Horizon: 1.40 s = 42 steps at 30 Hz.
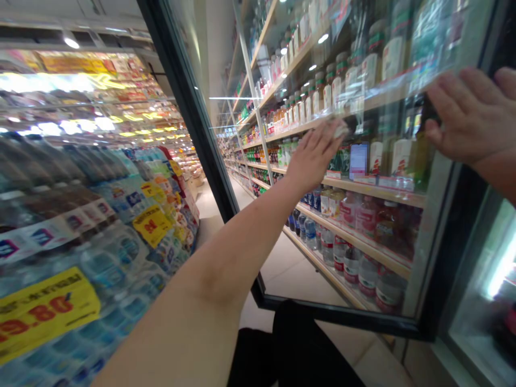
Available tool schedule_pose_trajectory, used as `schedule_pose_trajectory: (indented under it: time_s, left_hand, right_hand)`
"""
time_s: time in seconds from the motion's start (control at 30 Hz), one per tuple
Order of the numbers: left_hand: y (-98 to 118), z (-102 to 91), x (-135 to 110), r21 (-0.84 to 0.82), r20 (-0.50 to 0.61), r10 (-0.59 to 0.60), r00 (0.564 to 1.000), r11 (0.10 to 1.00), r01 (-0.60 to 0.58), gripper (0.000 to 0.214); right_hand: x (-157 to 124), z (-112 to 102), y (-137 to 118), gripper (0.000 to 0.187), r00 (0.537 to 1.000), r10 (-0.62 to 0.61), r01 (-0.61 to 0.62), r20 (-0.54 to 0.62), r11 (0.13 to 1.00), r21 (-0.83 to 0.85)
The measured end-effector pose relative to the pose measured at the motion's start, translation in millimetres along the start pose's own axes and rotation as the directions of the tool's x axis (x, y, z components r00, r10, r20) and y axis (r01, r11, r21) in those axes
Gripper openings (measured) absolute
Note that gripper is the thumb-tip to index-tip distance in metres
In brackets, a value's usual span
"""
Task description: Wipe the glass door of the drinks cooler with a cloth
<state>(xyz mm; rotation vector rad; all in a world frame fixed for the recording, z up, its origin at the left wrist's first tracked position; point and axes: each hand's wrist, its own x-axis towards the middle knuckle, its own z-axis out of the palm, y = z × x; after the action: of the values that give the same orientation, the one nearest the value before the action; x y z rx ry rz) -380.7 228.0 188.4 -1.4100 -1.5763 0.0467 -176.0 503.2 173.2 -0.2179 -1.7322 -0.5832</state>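
Note:
In front of me stands a glass cooler door [342, 317] with a black frame, swung open. My left hand [314, 153] reaches across to the glass, its fingers stretched forward and pressing a small pale crumpled cloth [341, 129] against the pane. Most of that cloth is hidden beneath the fingers. At the upper right, my right hand [475, 115] is beside the door's hinge-side frame, fingers extended and thumb apart, with nothing visible in it. Whether its palm touches the glass or frame I cannot tell.
Through the glass show shelves of bottled drinks [350, 263]. On the left is a stack of packed water bottles [116, 258] with a yellow price sign [48, 312]. A lit cooler interior [484, 322] lies at right, and a tiled floor [282, 266] runs below.

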Motion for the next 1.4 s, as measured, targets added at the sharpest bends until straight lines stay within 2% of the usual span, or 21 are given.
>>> schedule_pose_trajectory:
  time_s: [0.07,0.13,0.2,0.27,0.33,0.37,0.43,0.5,0.53,0.57,0.63,0.73,0.8,0.87,0.97,1.13,1.17,1.23,1.3,1.33,1.4]
  left_hand:
    - [11.0,-2.1,7.0,0.038,0.078,0.172,0.982,0.984,-0.175,0.065]
    - [13.3,-2.5,14.5,0.055,0.066,0.21,0.975,0.975,-0.214,0.065]
    - [9.4,0.1,20.8,0.035,-0.044,0.112,0.993,0.993,-0.111,0.067]
    - [6.3,4.3,24.5,-0.016,-0.155,-0.037,0.987,0.999,0.035,0.067]
    - [8.9,6.8,25.4,-0.044,-0.187,-0.11,0.976,0.994,0.104,0.065]
    - [12.1,6.7,25.3,-0.04,-0.165,-0.091,0.982,0.996,0.086,0.064]
    - [18.7,3.7,24.9,-0.015,-0.073,0.04,0.997,0.999,-0.041,0.063]
    - [19.7,-1.1,25.1,-0.002,0.018,0.182,0.983,0.983,-0.182,0.063]
    - [16.8,-3.1,25.1,0.001,0.033,0.204,0.979,0.979,-0.204,0.064]
    - [11.8,-4.4,24.7,0.003,0.019,0.18,0.983,0.984,-0.18,0.065]
    - [-2.1,-3.9,20.7,-0.003,-0.061,0.039,0.997,0.999,-0.039,0.067]
    - [-21.4,2.9,4.7,-0.008,-0.129,-0.128,0.983,0.992,0.128,0.071]
    - [-29.6,7.1,-9.0,0.01,-0.11,-0.093,0.99,0.995,0.095,0.07]
    - [-36.6,7.9,-18.8,0.021,-0.077,0.012,0.997,1.0,-0.01,0.067]
    - [-48.9,2.8,-20.6,0.03,-0.05,0.115,0.992,0.993,-0.114,0.067]
    - [-55.8,0.7,-18.5,0.026,-0.196,-0.135,0.971,0.989,0.143,0.067]
    - [-54.3,1.9,-21.6,0.029,-0.184,-0.11,0.977,0.993,0.117,0.066]
    - [-53.0,3.5,-29.6,0.043,-0.094,0.065,0.993,0.997,-0.061,0.064]
    - [-58.4,2.4,-36.3,0.043,0.022,0.272,0.962,0.961,-0.273,0.062]
    - [-64.0,1.2,-38.3,0.045,0.049,0.314,0.948,0.948,-0.316,0.063]
    - [-77.7,-0.7,-39.4,0.066,0.014,0.253,0.967,0.965,-0.253,0.066]
  right_hand:
    - [0.5,1.0,-0.6,0.072,0.999,-0.045,0.045,0.01,0.999,-0.017]
    - [0.5,2.2,-0.7,0.073,0.997,-0.081,0.08,-0.002,0.996,-0.035]
    - [-0.3,2.8,-0.1,0.071,0.996,-0.094,0.094,-0.005,0.995,-0.028]
    - [-1.0,2.6,0.6,0.071,0.995,-0.1,0.1,-0.015,0.995,-0.014]
    - [-1.2,1.7,0.9,0.072,0.994,-0.107,0.107,-0.018,0.994,-0.008]
    - [-1.1,1.1,0.6,0.072,0.994,-0.108,0.107,-0.021,0.994,-0.007]
    - [-0.8,-0.5,-1.0,0.07,0.996,-0.093,0.093,-0.006,0.996,-0.004]
    - [-0.6,-2.3,-3.3,0.068,0.997,-0.071,0.071,0.011,0.997,-0.01]
    - [-0.6,-3.2,-4.3,0.067,0.998,-0.065,0.065,0.019,0.998,-0.021]
    - [-0.7,-3.8,-5.0,0.068,0.998,-0.061,0.062,0.018,0.998,-0.032]
    - [-0.8,-4.4,-5.3,0.069,0.997,-0.066,0.068,0.037,0.996,-0.054]
    - [-0.5,-3.6,-4.0,0.069,0.997,-0.071,0.073,0.025,0.994,-0.079]
    - [-0.3,-2.9,-3.3,0.069,0.997,-0.075,0.077,0.022,0.994,-0.081]
    - [-0.5,-2.4,-3.3,0.068,0.997,-0.079,0.08,0.011,0.994,-0.068]
    - [-1.1,-1.1,-3.6,0.067,0.997,-0.071,0.07,-0.005,0.996,-0.059]
    - [-1.3,1.7,-2.5,0.069,0.995,-0.086,0.083,-0.054,0.995,-0.054]
    - [-1.2,2.1,-2.2,0.068,0.995,-0.084,0.081,-0.048,0.995,-0.059]
    - [-1.1,3.0,-1.4,0.068,0.995,-0.091,0.087,-0.044,0.994,-0.073]
    - [-0.8,3.9,-0.8,0.068,0.993,-0.107,0.102,-0.057,0.992,-0.078]
    - [-0.7,4.2,-0.7,0.069,0.992,-0.11,0.105,-0.069,0.992,-0.076]
    - [-0.5,3.6,-1.5,0.069,0.992,-0.103,0.098,-0.066,0.993,-0.071]
